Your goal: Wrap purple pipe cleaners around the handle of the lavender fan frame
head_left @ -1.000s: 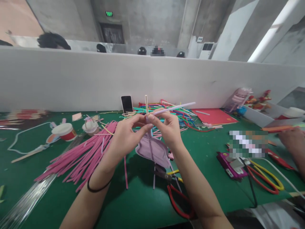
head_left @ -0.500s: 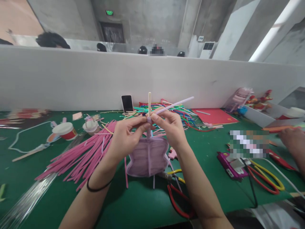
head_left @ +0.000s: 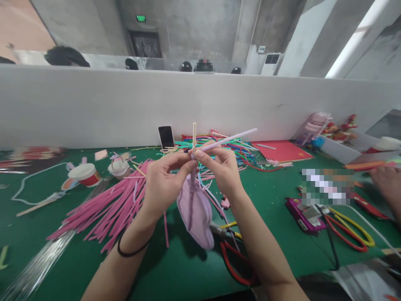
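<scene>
Fingers of my left hand [head_left: 166,177] pinch a pale wooden stick [head_left: 194,136] that stands upright, partly wrapped in lilac. Below the fingers hangs a flat lilac panel with wavy edges [head_left: 196,217], fixed to this stick and turned at an angle to me. My right hand [head_left: 221,169] is closed on a lilac pipe cleaner [head_left: 238,136] right beside the left fingertips. One end of it sticks out up and to the right; the other meets the stick, where fingers partly hide it. Red-handled pliers [head_left: 233,271] lie under my right forearm.
Pink pipe cleaners [head_left: 103,209] lie spread at left, near a lidded paper cup [head_left: 86,173]. Behind my hands are a phone [head_left: 166,137] and mixed coloured pipe cleaners [head_left: 247,152]. At right are a purple box [head_left: 303,215], more pliers [head_left: 351,234] and another person's hand [head_left: 387,184].
The lilac panel has swung round from facing me flat to a narrow, slanted view. Both hands stay pinched at the stick, shifted slightly left.
</scene>
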